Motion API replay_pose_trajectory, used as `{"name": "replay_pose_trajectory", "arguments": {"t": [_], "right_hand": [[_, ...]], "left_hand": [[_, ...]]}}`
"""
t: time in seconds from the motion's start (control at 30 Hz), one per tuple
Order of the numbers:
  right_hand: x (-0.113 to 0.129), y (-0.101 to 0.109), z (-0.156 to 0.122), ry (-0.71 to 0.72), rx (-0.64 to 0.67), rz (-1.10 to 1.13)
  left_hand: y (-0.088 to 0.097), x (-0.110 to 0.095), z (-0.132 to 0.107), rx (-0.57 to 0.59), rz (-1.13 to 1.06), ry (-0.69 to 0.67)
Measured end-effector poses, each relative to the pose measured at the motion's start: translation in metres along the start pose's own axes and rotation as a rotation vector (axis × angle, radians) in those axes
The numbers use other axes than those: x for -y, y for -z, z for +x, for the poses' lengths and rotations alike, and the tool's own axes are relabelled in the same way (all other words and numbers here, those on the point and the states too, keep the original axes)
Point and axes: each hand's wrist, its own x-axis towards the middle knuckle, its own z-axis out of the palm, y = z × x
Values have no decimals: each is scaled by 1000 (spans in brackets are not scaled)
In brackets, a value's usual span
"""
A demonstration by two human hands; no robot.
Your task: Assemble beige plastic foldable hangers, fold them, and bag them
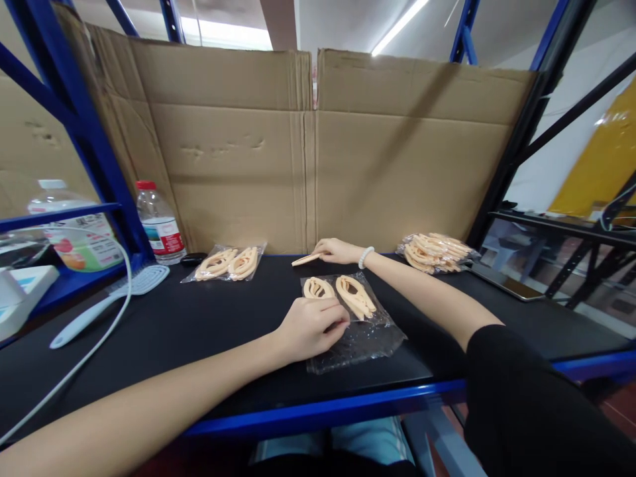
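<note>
My left hand [309, 326] is curled shut, its fingertips pinching the edge of a clear plastic bag [358, 338] that lies on the black bench top. Two peach hair clips [342, 293] sit inside the bag's far end. My right hand [338, 251] reaches to the back of the bench and holds a thin peach stick-like piece [307, 260] between its fingers. A white bead bracelet [366, 257] circles that wrist.
A filled bag of clips [227, 264] lies at back left and a pile of loose clips [436, 252] at back right. A water bottle [159, 224], a white swatter [106, 299], a cable [89, 351] and cardboard walls [308, 146] surround the bench.
</note>
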Motion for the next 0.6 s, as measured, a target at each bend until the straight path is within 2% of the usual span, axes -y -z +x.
{"name": "replay_pose_trajectory", "arguments": {"t": [0.1,0.2,0.3,0.4,0.43,0.5,0.6], "right_hand": [[12,18,-29,-11,-190,-48],[37,39,-67,17,-468,-86],[78,59,-120,-31,-661,-60],[129,69,-177,-73,-853,-118],[147,68,-193,-64,-869,-164],[177,61,-219,-28,-813,-267],[205,39,-231,14,-639,-313]], "left_hand": [[0,1,0,-3,5,0],[2,1,1,-9,16,11],[5,1,3,-18,34,26],[7,1,4,-44,56,34],[7,1,4,-56,58,36],[8,2,5,-77,45,35],[8,2,5,-101,24,30]]}}
